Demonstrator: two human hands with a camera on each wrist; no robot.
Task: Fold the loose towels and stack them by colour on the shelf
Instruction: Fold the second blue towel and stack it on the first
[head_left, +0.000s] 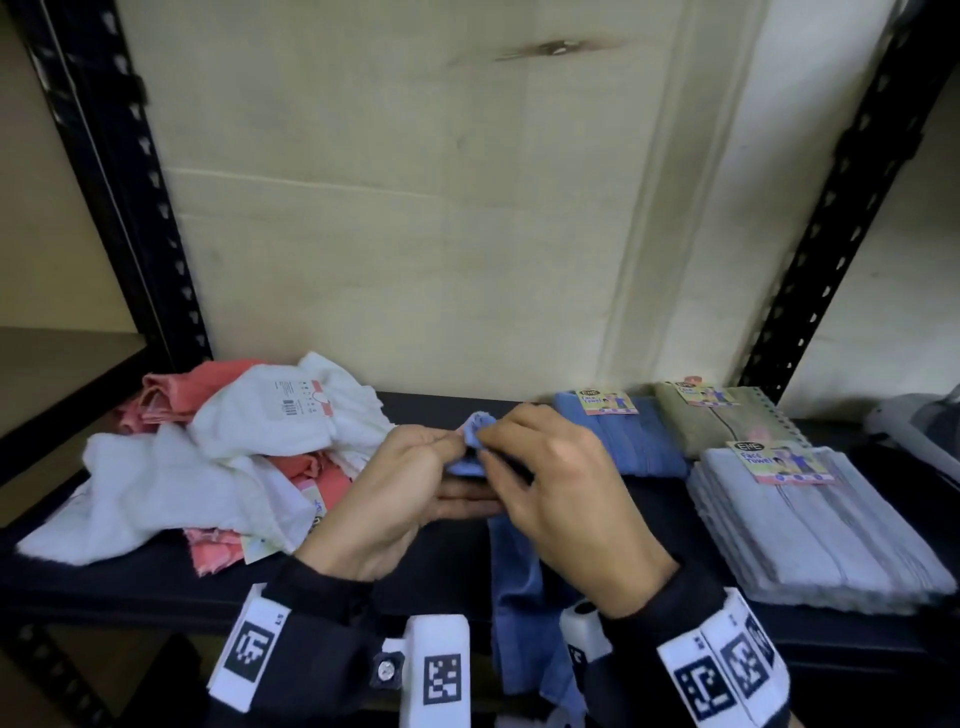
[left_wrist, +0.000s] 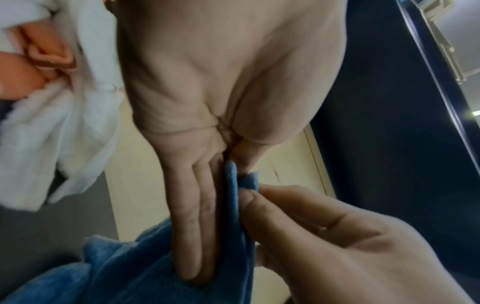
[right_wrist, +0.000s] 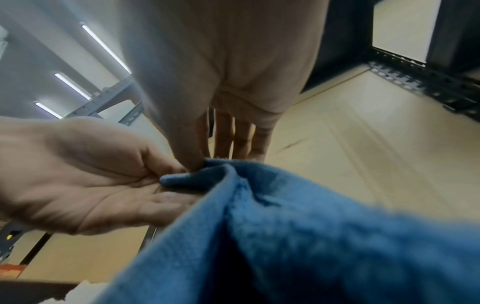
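Both hands meet at centre: left hand (head_left: 384, 488) and right hand (head_left: 561, 499) pinch one corner of the soft blue terry towel (head_left: 519, 613). Light and limp, it droops toward 6 o'clock. Best held by two adjacent corners.

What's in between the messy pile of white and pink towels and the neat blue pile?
The two hands, left hand and right hand, pinching a loose blue towel that hangs down over the shelf edge, as the head view shows.
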